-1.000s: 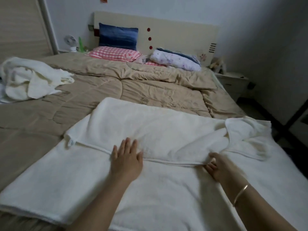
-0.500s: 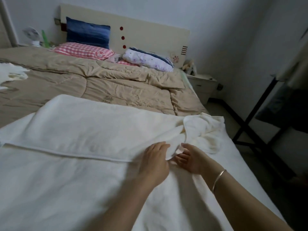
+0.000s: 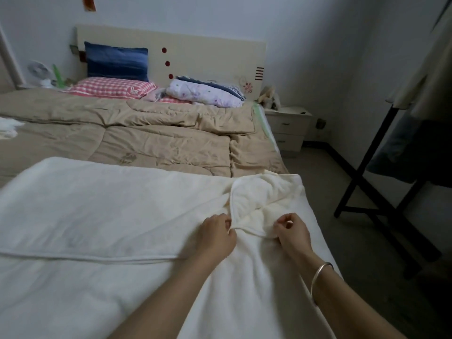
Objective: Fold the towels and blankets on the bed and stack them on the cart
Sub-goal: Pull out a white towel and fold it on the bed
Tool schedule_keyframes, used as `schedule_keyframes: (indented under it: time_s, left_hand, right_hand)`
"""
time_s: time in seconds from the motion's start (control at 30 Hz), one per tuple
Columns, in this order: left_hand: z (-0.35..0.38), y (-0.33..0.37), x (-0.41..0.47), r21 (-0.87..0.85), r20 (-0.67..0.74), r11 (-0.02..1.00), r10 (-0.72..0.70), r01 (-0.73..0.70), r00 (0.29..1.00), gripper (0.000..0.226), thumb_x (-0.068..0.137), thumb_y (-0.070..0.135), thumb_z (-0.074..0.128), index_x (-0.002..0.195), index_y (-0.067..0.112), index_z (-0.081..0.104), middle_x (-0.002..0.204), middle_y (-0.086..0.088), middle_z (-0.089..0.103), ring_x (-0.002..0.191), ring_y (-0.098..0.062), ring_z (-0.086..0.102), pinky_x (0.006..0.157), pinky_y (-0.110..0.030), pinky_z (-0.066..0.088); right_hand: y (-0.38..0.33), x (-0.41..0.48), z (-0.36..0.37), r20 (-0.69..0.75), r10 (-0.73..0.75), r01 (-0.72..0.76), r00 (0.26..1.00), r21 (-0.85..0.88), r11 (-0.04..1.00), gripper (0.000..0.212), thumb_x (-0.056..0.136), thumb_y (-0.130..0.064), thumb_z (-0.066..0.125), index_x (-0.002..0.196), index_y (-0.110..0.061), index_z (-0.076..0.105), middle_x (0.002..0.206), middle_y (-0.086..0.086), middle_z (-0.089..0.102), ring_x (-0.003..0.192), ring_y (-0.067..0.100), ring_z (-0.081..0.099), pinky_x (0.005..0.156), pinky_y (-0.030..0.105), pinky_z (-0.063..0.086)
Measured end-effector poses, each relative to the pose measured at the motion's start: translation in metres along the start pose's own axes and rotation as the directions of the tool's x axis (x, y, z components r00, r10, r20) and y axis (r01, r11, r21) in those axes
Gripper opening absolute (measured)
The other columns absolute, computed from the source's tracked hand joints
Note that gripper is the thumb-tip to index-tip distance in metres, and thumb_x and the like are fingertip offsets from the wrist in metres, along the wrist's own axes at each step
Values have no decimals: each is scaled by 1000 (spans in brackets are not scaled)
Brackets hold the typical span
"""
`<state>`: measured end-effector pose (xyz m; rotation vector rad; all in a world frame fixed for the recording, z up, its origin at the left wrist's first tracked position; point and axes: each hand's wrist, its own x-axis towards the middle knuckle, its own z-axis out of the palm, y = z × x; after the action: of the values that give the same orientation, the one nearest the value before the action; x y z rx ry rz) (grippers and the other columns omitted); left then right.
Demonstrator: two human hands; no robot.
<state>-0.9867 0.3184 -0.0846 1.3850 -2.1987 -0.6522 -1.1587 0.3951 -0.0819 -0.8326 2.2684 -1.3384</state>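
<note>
The white blanket [image 3: 97, 216] runs off left and bottom edges.

White blanket [image 3: 122, 204]: cream-white, fleecy, spread wide in front of you over the near end of the tan quilt [image 3: 146, 140]. Far part is folded back toward you. Its piped hem lies flat, running from 8 o'clock in toward the middle. Corner at 4 o'clock is rumpled, with a flap turned over and creased. Your left hand [image 3: 217, 237] pinches the flap's edge. Your right hand [image 3: 292, 232] pinches the hem just beside it.

Second white cloth [image 3: 7, 128]: crumpled on the quilt at 9 o'clock, mostly cut off at the edge.
</note>
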Motion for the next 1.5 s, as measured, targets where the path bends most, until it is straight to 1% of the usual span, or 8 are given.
schedule_keyframes:
  time_s: [0.3, 0.5, 0.67, 0.87, 0.97, 1.1, 1.2, 1.5]
  left_hand:
    - [-4, 54, 39, -452, 53, 879, 198, -153, 979, 38, 84, 22, 70, 121, 27, 63, 121, 8, 62, 118, -5, 53, 98, -24, 43]
    - [18, 58, -18, 190, 254, 519, 794, -834, 552, 13, 66, 13, 64, 70, 25, 67, 90, 3, 58, 78, -21, 57, 61, -24, 35]
    - [24, 55, -39, 213, 305, 742, 567, -635, 765, 60, 85, 10, 48, 142, 24, 34, 158, 3, 17, 130, -20, 38, 93, -34, 41]
    - [34, 64, -46, 379, 417, 416, 721, -827, 554, 60, 78, 9, 57, 137, 11, 46, 116, -9, 61, 103, -27, 47, 78, -37, 36]
    - [46, 49, -45, 338, 407, 450, 722, -826, 560, 63, 75, 12, 58, 137, 11, 48, 136, -6, 52, 122, -24, 42, 96, -33, 38]
    - [42, 36, -51, 189, 198, 644, 714, -741, 671, 83, 64, 10, 65, 142, 20, 37, 133, 1, 53, 107, -17, 58, 84, -27, 52]
    - [33, 24, -46, 398, 95, 660, 661, -637, 744, 81, 61, 12, 56, 141, 16, 39, 123, -2, 60, 96, -20, 62, 73, -30, 54]
    - [-23, -31, -39, 691, -67, 655, 481, -307, 874, 30, 72, 2, 39, 94, 12, 57, 88, -8, 53, 74, -28, 57, 55, -38, 46]
  right_hand:
    - [-17, 2, -67, -24, 127, -102, 992, 461, 882, 23, 93, -7, 46, 82, -12, 66, 97, -3, 54, 90, 20, 54, 71, 33, 54]
    - [13, -3, -78, 209, 372, -419, 904, 268, 868, 46, 98, -40, 40, 88, -9, 71, 94, 17, 64, 81, 30, 63, 67, 34, 55]
    - [7, -3, -64, 203, 203, -225, 958, 91, 970, 64, 74, -82, 43, 90, -22, 59, 101, 9, 61, 86, 27, 66, 63, 37, 61]
    - [-15, 11, -45, 190, 85, 31, 978, -538, 843, 115, 45, -102, 34, 127, -22, 46, 146, 8, 21, 124, 33, 42, 95, 43, 47]
    - [-15, 13, -41, 110, -11, 79, 994, -642, 763, 70, 74, -69, 56, 119, -15, 54, 138, 9, 33, 116, 34, 49, 92, 38, 46]
    - [8, 27, -58, -144, 116, -116, 983, 7, 993, 33, 85, -25, 60, 103, 1, 68, 99, 17, 66, 87, 33, 64, 73, 35, 50]
    - [25, 24, -77, -82, 454, -322, 887, 593, 738, 19, 86, -13, 59, 99, 1, 61, 79, 13, 59, 69, 26, 56, 58, 33, 44]
    - [41, 21, -78, 78, 396, -375, 915, 527, 762, 36, 90, -41, 62, 107, -11, 55, 99, 11, 61, 90, 31, 61, 83, 46, 54]
